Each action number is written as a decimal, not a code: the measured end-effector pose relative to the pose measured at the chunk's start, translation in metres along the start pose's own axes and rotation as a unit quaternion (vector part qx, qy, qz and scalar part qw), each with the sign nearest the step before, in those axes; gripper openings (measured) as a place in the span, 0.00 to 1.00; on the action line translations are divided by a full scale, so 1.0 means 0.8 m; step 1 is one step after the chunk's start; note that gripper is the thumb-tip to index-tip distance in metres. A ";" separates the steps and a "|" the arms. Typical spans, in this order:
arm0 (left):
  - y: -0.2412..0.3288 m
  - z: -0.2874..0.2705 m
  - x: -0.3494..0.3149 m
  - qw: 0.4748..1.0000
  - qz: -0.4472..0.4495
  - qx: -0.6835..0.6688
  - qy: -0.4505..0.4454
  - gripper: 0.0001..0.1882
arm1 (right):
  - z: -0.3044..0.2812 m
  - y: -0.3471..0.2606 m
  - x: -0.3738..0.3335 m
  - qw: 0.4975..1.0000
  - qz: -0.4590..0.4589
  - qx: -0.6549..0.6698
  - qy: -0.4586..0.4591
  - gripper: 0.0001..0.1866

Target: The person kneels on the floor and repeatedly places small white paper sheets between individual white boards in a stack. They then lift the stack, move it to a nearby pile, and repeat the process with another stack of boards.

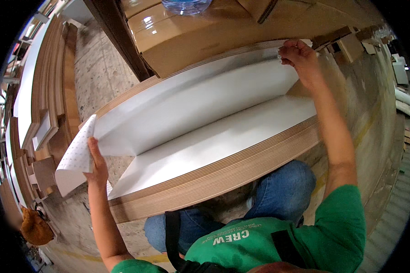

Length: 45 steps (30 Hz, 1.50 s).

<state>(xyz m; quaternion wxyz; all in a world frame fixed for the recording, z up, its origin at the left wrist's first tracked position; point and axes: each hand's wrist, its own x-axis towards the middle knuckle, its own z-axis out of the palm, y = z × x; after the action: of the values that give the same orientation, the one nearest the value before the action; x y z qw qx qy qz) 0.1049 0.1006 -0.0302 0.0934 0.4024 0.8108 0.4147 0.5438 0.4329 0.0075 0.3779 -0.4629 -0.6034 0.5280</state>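
My left hand (96,164) is closed on the left end of a white sheet (205,100), its thumb pressed on a curled flap (77,157) whose surface shows a faint printed pattern. At the far right end my right hand (302,59) pinches the sheet's edge, where small white curls show at the fingertips. Between my hands the sheet sags in a broad curve. In front of me lies a stack of boards (218,177) with layered brown edges and a white top (205,145). Another layered board edge (127,100) runs behind the sheet.
Behind the boards stands a large brown carton (182,41), with a clear plastic container (187,5) on top, beside a dark post (118,36). Stacked panels (54,77) stand along the left. A brown furry item (35,226) lies at lower left. My bent knees (284,186) are close to the near stack.
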 end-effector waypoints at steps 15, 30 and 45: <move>0.015 0.024 0.005 0.989 0.106 0.087 -0.064 0.20 | 0.031 0.081 0.016 0.877 -0.237 -0.409 0.083 0.11; 0.029 0.020 -0.002 0.997 0.074 0.026 0.010 0.18 | -0.018 0.007 -0.004 0.995 0.008 0.091 0.049 0.05; 0.038 0.039 0.002 0.989 0.088 0.112 -0.050 0.22 | 0.009 0.085 0.029 0.963 -0.063 -0.251 0.074 0.09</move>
<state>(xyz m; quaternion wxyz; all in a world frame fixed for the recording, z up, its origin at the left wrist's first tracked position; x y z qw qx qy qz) 0.1366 0.1303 -0.0272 0.0515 0.5007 0.8076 0.3073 0.5414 0.4542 -0.0612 0.3254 -0.5419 -0.7150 0.2988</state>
